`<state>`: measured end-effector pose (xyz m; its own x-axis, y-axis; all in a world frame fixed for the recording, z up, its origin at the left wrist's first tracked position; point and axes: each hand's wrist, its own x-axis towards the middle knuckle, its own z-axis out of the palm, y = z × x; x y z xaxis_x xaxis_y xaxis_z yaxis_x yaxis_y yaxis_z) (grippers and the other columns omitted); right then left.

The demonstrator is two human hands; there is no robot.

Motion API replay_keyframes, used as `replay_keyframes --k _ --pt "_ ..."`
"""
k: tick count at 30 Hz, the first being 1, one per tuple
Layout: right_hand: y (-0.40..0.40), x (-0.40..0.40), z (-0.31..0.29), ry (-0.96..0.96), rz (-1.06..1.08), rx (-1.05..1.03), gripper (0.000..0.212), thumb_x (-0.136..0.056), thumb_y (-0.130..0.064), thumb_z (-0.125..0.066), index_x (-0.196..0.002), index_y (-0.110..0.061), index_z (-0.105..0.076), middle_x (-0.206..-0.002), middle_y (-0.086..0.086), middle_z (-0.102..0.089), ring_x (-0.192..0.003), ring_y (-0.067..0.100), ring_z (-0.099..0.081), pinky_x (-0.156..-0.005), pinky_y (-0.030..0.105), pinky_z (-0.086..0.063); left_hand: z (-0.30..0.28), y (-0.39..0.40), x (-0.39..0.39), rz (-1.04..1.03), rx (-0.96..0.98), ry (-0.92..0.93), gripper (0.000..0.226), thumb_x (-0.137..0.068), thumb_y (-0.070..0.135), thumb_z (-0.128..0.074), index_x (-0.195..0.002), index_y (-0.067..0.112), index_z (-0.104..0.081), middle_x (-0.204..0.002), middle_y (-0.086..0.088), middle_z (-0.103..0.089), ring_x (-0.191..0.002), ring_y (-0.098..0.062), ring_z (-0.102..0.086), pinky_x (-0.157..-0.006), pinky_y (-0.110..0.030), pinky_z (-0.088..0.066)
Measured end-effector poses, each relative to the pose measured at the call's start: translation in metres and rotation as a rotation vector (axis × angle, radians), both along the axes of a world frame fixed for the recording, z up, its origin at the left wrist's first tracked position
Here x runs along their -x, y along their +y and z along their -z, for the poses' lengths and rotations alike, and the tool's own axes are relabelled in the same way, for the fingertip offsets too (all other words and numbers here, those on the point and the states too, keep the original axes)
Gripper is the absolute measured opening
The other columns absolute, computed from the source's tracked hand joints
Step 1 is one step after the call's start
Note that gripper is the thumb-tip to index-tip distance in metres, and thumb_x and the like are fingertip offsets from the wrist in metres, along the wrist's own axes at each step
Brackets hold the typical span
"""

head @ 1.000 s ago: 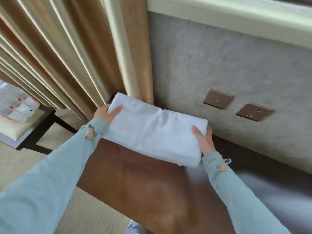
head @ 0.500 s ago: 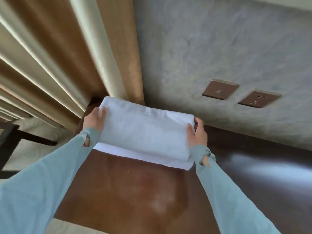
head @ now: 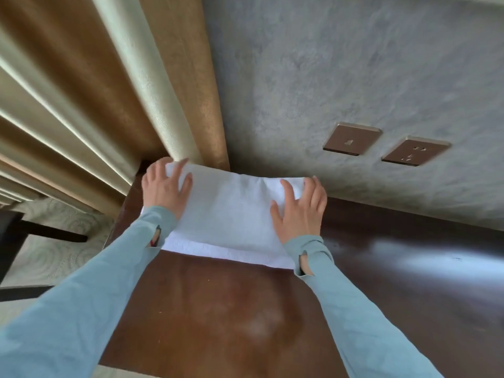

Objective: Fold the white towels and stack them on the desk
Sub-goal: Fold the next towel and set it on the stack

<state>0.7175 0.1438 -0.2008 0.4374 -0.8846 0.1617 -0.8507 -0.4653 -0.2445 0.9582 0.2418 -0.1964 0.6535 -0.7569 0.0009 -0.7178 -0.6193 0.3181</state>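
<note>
Towel flat on the table

Folded white towel [head: 231, 214] lies at the table's [head: 218, 309] far corner by the wall. My left hand [head: 163, 186] and right hand [head: 300, 211] press it, fingers spread flat.

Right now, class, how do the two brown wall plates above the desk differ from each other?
The left wall plate shows a single small mark at its centre, whereas the right wall plate has several socket holes. The left wall plate sits a little higher on the wall and nearer the folded white towel; the right wall plate is lower and farther away. Both are brown, roughly square and mounted on the same grey wall.
</note>
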Motion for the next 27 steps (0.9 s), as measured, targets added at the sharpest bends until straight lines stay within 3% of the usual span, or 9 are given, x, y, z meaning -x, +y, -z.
replay_keyframes --k 4,8,12,15,20,24,27 --pt "0.01 0.014 0.029 0.113 0.011 -0.166 0.058 -0.091 -0.045 -0.019 -0.142 -0.023 -0.035 -0.157 0.016 -0.008 -0.143 0.037 -0.016 -0.115 0.047 -0.02 0.033 0.014 0.019 0.117 -0.171 -0.101 0.049 -0.097 0.046 -0.015 -0.147 0.04 -0.017 -0.157 0.0 -0.012 -0.147 -0.023 -0.002 -0.118 -0.045 0.004" --pt "0.005 0.013 0.029 0.167 -0.04 -0.198 0.063 -0.089 -0.046 -0.009 -0.148 -0.025 -0.02 -0.159 0.003 0.004 -0.146 0.028 0.005 -0.118 0.042 -0.004 0.034 0.018 0.017 0.13 -0.193 -0.113 0.054 -0.094 0.048 -0.005 -0.148 0.04 -0.01 -0.158 0.001 -0.007 -0.147 -0.023 0.002 -0.118 -0.048 0.002" --pt "0.002 0.01 0.024 0.146 -0.018 -0.311 0.06 -0.091 -0.046 -0.013 -0.148 -0.028 -0.015 -0.159 -0.003 0.007 -0.146 0.029 0.005 -0.119 0.042 -0.005 0.026 0.006 0.018 0.13 -0.378 -0.134 0.053 -0.097 0.042 -0.007 -0.149 0.035 0.001 -0.158 -0.002 0.004 -0.146 -0.027 0.008 -0.117 -0.055 0.002" --pt "0.002 0.014 0.004 0.196 -0.051 -0.414 0.054 -0.097 -0.043 -0.024 -0.148 -0.029 -0.013 -0.158 -0.004 0.011 -0.145 0.032 0.003 -0.118 0.042 -0.01 0.001 -0.003 0.029 0.109 -0.471 -0.118 0.051 -0.099 0.036 -0.017 -0.149 0.027 -0.008 -0.156 -0.007 -0.004 -0.145 -0.03 -0.003 -0.116 -0.055 -0.003" --pt "-0.005 0.062 -0.049 0.263 -0.104 -0.433 0.044 -0.095 -0.032 -0.039 -0.136 -0.016 -0.037 -0.155 0.005 -0.015 -0.131 0.03 -0.033 -0.098 0.039 -0.037 -0.048 -0.018 0.087 0.193 -0.484 -0.106 0.042 -0.095 0.025 -0.036 -0.136 0.021 -0.038 -0.139 -0.004 -0.041 -0.129 -0.026 -0.037 -0.11 -0.043 -0.025" --pt "-0.023 0.149 -0.097 0.081 0.177 -0.537 0.032 -0.093 -0.035 -0.046 -0.117 -0.018 -0.056 -0.126 0.006 -0.051 -0.117 0.026 -0.05 -0.091 0.035 -0.041 -0.098 -0.053 0.164 0.29 -0.412 0.061 0.033 -0.094 0.027 -0.038 -0.124 0.016 -0.049 -0.126 -0.008 -0.055 -0.117 -0.029 -0.05 -0.096 -0.037 -0.038" --pt "-0.039 0.234 -0.127 -0.213 0.448 -0.601 0.018 -0.088 -0.018 -0.049 -0.091 -0.021 -0.066 -0.104 0.009 -0.065 -0.096 0.031 -0.063 -0.079 0.032 -0.051 -0.13 -0.091 0.246 0.251 -0.306 0.332 0.025 -0.091 0.022 -0.043 -0.103 0.008 -0.061 -0.117 -0.014 -0.062 -0.109 -0.034 -0.057 -0.088 -0.034 -0.046"
